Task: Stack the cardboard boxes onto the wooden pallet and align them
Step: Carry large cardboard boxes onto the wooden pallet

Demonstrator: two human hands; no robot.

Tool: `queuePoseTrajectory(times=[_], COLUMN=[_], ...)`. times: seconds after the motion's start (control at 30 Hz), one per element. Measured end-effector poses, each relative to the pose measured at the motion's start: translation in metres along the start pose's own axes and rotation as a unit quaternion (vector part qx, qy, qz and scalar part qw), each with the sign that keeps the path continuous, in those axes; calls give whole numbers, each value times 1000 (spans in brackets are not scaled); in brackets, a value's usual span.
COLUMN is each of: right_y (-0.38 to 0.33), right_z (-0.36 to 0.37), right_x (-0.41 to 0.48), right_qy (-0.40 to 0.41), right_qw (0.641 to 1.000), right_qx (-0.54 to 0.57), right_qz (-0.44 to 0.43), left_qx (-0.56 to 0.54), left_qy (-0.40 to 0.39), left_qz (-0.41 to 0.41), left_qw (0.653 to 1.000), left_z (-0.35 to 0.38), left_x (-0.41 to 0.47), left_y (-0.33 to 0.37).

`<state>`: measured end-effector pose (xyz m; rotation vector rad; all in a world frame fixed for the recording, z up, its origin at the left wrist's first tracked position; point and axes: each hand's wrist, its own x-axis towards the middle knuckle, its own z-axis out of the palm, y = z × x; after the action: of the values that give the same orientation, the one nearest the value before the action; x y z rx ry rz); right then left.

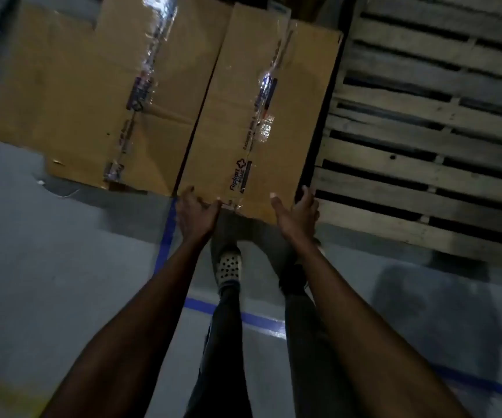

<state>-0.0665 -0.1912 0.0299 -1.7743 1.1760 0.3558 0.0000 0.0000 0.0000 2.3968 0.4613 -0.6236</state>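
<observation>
A long brown cardboard box (277, 122) with clear tape along its top and printed lettering near my end lies in the middle. My left hand (195, 214) grips its near left corner, thumb on top. My right hand (298, 217) grips its near right corner, thumb on top and fingers down the side. A second, wider taped cardboard box (71, 98) lies right beside it on the left. The slatted wooden pallet (431, 140) lies to the right of the held box, its boards bare.
Grey concrete floor (56, 291) with blue tape lines (165, 236) runs under me. My feet, one in a white perforated shoe (228, 265), stand just below the box's near edge. More cardboard shows dimly at the top edge.
</observation>
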Motion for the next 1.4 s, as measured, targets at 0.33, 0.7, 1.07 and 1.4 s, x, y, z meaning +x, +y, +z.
queuePoseTrajectory(times=[0.33, 0.7, 1.07, 1.4], right_y=[38, -71, -96, 4], right_z=[86, -29, -189, -309], right_x=[16, -53, -105, -42], right_qy=[66, 253, 361, 334], right_qw=[979, 927, 898, 907], right_qx=[134, 276, 247, 247], right_qz=[137, 31, 46, 66], left_qx=[109, -289, -327, -237], left_qy=[50, 30, 48, 29], left_qz=[-30, 23, 50, 9], left_qw=[992, 957, 942, 971], left_z=[-5, -106, -125, 18], left_x=[61, -23, -156, -223], left_y=[-10, 105, 248, 301])
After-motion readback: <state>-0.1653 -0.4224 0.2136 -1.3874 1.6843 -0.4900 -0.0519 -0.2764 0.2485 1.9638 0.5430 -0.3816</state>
